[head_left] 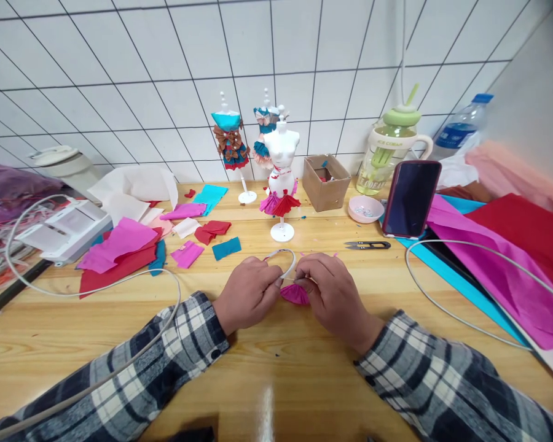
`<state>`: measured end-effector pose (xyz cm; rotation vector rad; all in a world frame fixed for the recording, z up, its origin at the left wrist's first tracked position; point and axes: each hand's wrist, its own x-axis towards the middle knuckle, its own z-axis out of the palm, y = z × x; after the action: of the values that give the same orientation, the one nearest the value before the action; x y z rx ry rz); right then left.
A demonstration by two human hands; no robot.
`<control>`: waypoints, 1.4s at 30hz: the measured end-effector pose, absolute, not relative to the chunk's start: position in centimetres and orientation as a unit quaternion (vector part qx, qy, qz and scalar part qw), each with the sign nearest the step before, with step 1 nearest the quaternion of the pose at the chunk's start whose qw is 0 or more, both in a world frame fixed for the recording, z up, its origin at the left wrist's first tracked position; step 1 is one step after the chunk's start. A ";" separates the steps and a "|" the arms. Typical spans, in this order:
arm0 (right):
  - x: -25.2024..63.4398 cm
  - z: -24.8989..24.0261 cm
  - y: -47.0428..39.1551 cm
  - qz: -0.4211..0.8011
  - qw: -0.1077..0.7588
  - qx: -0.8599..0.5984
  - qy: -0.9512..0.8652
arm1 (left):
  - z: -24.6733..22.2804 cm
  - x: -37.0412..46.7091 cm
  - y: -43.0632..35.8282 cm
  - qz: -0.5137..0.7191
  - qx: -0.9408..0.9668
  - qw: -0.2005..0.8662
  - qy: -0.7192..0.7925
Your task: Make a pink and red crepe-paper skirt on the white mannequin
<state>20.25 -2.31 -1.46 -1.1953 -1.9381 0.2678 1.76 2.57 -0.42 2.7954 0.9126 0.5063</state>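
Note:
My left hand (251, 293) is closed around a thin white ring (289, 265) that looks like a roll of narrow tape. Close beside it, my right hand (334, 301) pinches a small gathered fan of magenta crepe paper (295, 294). A short pale strip runs between the fingers of both hands. Just beyond them stands a white mini dress form (281, 150) with red and magenta paper ruffles (286, 204) at its hips. To its left is a dress form (230, 138) dressed in teal, brown and red paper; another dressed form (262, 144) is partly hidden behind the white one.
Crepe paper pieces (187, 253) lie at the left. Small snips (367, 245), a pink bead bowl (365, 210), a cardboard box (326, 183), a propped phone (411, 199) and a drink jug (387, 153) stand right. A white cable (177, 285) crosses my left sleeve.

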 end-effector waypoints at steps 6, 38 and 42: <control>21.5 -1.0 -2.0 0.089 0.518 -0.501 -0.688 | -0.1 -1.3 5.3 0.278 0.820 0.133 0.482; 20.8 -2.5 -1.4 0.334 0.403 -0.523 -0.673 | -0.1 1.7 2.2 0.272 0.854 0.244 0.370; 20.8 -2.3 -1.5 0.353 0.413 -0.522 -0.658 | -0.1 1.7 2.1 0.299 0.846 0.268 0.351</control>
<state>20.80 -1.48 -2.27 -1.3137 -1.6540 0.8873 1.73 2.10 -0.09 2.2822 0.9458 0.8055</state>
